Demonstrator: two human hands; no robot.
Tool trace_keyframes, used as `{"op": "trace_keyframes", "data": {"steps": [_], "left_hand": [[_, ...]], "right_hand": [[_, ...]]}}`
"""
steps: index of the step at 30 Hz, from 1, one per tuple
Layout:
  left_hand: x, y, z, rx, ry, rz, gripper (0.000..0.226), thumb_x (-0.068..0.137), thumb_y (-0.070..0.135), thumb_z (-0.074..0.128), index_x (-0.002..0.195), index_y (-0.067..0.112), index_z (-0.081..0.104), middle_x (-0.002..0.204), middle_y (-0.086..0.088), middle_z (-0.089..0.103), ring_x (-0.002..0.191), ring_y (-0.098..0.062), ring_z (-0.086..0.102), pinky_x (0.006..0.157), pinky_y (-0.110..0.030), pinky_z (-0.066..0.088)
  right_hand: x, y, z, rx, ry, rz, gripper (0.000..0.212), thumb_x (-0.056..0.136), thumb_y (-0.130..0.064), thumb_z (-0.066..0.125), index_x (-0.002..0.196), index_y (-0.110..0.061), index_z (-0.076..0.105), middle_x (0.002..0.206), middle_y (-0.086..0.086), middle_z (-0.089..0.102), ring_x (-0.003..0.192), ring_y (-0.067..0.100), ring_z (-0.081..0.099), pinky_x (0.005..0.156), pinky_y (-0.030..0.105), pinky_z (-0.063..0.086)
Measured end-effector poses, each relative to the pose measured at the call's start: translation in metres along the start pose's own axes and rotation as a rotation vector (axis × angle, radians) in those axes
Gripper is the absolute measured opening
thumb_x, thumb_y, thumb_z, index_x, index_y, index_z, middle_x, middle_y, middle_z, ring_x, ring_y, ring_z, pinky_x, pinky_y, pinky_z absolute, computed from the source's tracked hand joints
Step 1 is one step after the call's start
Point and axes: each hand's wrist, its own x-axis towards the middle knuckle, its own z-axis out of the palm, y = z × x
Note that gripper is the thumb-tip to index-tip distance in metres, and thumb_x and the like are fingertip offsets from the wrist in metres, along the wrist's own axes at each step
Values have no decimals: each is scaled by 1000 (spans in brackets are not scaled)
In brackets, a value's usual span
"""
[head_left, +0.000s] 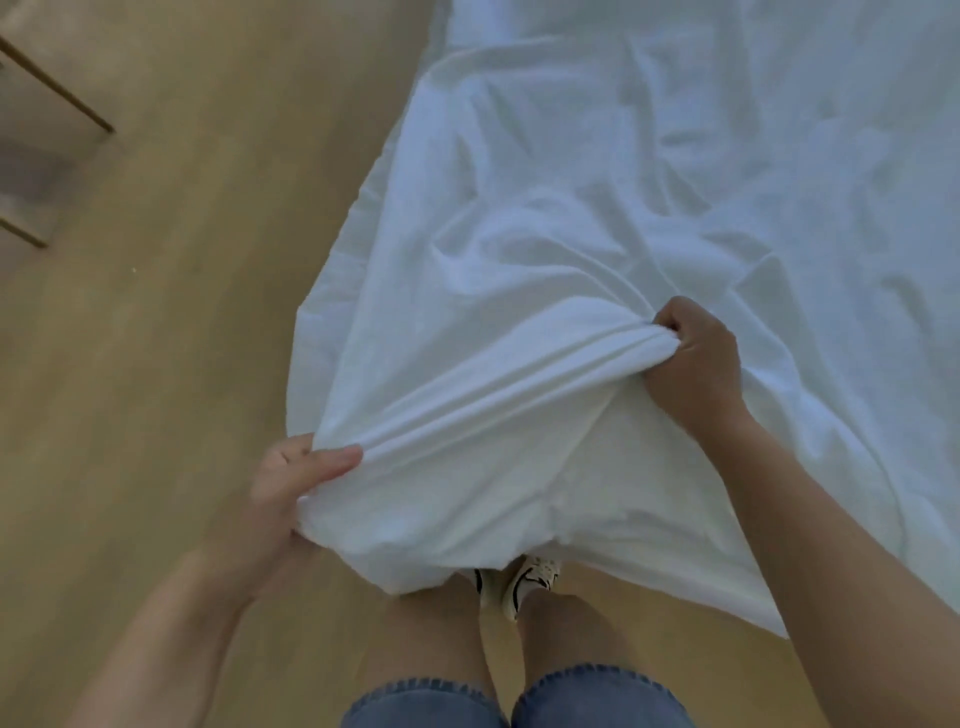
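Note:
A large white sheet (597, 218) lies spread and wrinkled over the wooden floor, reaching from my feet to the top right. My left hand (291, 488) grips a bunched edge of the sheet at the lower left, thumb on top. My right hand (693, 364) grips the same gathered fold further right, fingers curled round the cloth. Between the two hands the fold is pulled into taut ridges and lifted off the floor. The near edge of the sheet hangs over my shoes.
Light wooden floor (171, 322) fills the left side. Thin brown furniture legs (62, 88) stand at the upper left. My white shoes (519, 582) and bare legs in denim shorts (519, 701) are at the bottom centre.

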Motion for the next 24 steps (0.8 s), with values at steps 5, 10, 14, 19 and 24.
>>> {"op": "trace_keyframes", "data": {"steps": [5, 10, 14, 19, 24], "left_hand": [[23, -49, -20, 295, 553, -211, 33, 83, 33, 66, 94, 2, 67, 96, -15, 70, 76, -27, 65, 67, -35, 49], [77, -84, -32, 148, 458, -435, 30, 91, 18, 57, 114, 0, 62, 99, -15, 70, 87, -30, 67, 75, -37, 54], [103, -49, -56, 38, 124, -574, 31, 93, 30, 51, 114, 9, 61, 94, -8, 71, 80, -22, 67, 63, -30, 53], [130, 17, -61, -103, -101, -578, 48, 91, 33, 53, 126, 0, 57, 116, -17, 65, 108, -31, 62, 93, -40, 50], [96, -3, -130, -234, 44, -734, 49, 97, 31, 38, 134, 0, 47, 97, -16, 72, 84, -27, 70, 80, -40, 52]], "right_hand": [[-29, 11, 19, -367, -182, 2, 17, 78, -15, 59, 92, -14, 51, 83, 8, 59, 79, 31, 55, 62, 35, 35], [-81, -2, 95, -753, -496, 39, 75, 73, -17, 55, 140, -21, 23, 139, 12, 26, 130, 30, 27, 108, 47, 17], [-106, -35, 156, -810, -630, -68, 83, 80, -20, 53, 149, -27, 7, 155, 9, 3, 144, 27, 1, 107, 58, -10], [-72, -76, 180, -666, -348, 11, 18, 84, -10, 48, 100, -10, 55, 100, 8, 59, 95, 28, 56, 75, 35, 31], [-137, -99, 179, -323, -67, 17, 20, 43, 10, 56, 56, -5, 52, 58, 9, 52, 52, 25, 52, 53, 24, 30]]}}
